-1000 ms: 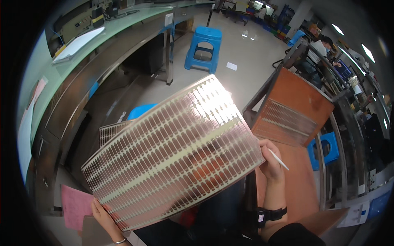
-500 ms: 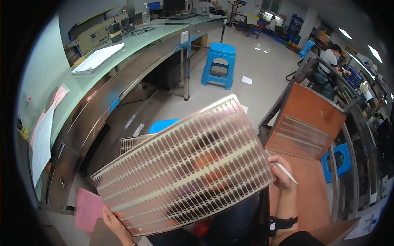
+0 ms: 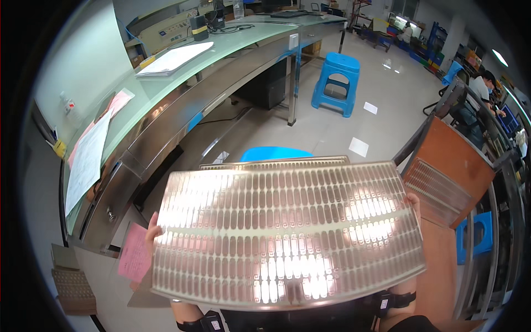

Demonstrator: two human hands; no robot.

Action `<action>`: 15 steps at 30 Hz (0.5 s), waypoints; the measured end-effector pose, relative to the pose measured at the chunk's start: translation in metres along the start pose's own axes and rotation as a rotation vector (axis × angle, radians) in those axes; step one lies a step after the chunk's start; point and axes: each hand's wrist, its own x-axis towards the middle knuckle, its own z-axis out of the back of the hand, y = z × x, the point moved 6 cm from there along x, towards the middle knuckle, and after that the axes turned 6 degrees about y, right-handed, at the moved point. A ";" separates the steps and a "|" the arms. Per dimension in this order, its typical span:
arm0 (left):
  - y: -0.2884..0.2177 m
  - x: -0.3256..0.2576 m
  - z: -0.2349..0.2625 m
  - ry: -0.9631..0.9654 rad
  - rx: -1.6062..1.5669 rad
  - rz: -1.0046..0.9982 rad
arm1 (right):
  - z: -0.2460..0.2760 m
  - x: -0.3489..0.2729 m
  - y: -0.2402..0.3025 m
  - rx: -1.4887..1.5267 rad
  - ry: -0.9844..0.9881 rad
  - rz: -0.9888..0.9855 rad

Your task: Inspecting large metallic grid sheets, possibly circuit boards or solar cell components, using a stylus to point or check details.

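A large coppery circuit board panel (image 3: 265,213) with rows of elongated pads spans the space in front of me, tilted and catching bright reflections. My left hand (image 3: 151,229) grips its left edge, mostly hidden behind it. At the right edge my right hand (image 3: 413,202) is closed on the panel; only part of its fingers shows, and any pen there is out of sight. Just beyond the far edge lies a similar panel (image 3: 326,160) by a blue stool seat (image 3: 276,154).
A glass-topped bench (image 3: 232,41) curves along the left with papers (image 3: 176,58) on it. Another blue stool (image 3: 336,83) stands ahead. On the right, a brown board rack (image 3: 451,160) holds a patterned panel (image 3: 440,188). Pink paper (image 3: 135,254) lies low left. A seated person (image 3: 480,91) works far right.
The panel has swung from a slant to nearly level, its left side rising. My left hand has moved up with it. The white pen in my right hand has gone from view.
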 end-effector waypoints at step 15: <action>-0.001 -0.033 -0.142 -0.173 -0.832 0.520 | -0.021 -0.046 -0.063 0.074 -0.451 -0.274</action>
